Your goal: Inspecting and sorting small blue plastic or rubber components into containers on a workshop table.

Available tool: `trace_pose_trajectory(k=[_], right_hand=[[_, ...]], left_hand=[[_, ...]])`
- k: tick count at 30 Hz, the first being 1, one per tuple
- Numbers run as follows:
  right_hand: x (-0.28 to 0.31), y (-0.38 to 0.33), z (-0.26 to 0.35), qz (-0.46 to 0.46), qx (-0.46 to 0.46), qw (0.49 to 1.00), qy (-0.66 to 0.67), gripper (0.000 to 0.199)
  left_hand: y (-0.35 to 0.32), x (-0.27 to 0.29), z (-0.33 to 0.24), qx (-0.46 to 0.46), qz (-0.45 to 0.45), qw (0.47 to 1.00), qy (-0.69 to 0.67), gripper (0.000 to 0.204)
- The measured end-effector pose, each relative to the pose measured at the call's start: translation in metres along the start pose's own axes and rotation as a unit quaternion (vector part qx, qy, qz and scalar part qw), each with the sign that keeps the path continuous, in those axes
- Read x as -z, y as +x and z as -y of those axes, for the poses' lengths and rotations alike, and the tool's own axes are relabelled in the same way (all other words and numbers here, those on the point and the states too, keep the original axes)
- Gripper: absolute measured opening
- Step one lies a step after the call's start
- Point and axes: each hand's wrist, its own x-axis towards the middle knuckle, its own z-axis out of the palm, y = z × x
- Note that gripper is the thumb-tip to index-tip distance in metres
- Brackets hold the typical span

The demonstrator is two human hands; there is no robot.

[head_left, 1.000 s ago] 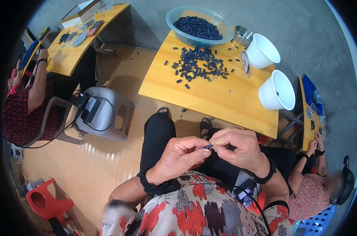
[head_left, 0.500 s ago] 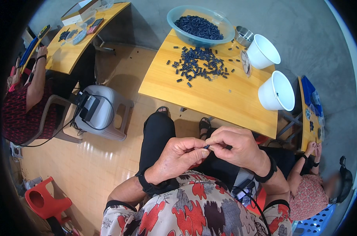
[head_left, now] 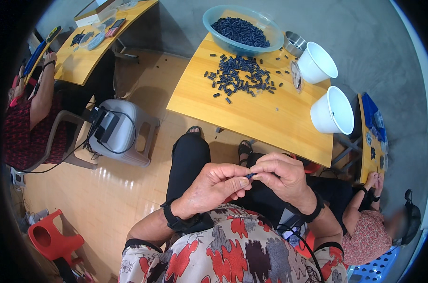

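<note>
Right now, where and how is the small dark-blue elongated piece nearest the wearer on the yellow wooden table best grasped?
Likely best: the small dark-blue elongated piece mid-length, across its long sides, from above and the wearer's side. It lies flat, apart from the heap of similar pieces, with bare yellow wooden table before it.

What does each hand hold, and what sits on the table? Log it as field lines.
Left hand: pinching a small dark piece
Right hand: pinching the same piece
Table: yellow
Table middle: scattered dark pieces
Far edge: translucent bowl of dark pieces
Right side: metal cup, two white tubs
</note>
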Motion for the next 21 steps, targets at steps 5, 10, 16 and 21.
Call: trace_pose_trajectory(k=[5, 10, 16, 21], right_hand=[[-0.009, -0.004, -0.003, -0.020, -0.012, 0.999, 0.022, 0.019], [-0.012, -0.007, -0.003, -0.044, -0.029, 0.998, 0.019, 0.020], [-0.020, -0.013, 0.000, -0.081, -0.041, 0.994, 0.052, 0.036], [-0.026, -0.012, -0.004, -0.083, 0.037, 0.996, -0.021, 0.047]], left_hand=[[-0.001, -0.001, 0.003, 0.009, -0.002, 1.000, -0.006, 0.020], [-0.002, -0.001, 0.003, -0.011, -0.005, 1.000, 0.003, 0.021], [0.001, 0.000, 0.001, -0.031, -0.006, 0.999, -0.010, 0.021], [0.003, -0.002, 0.000, -0.038, -0.022, 0.998, -0.047, 0.021]])
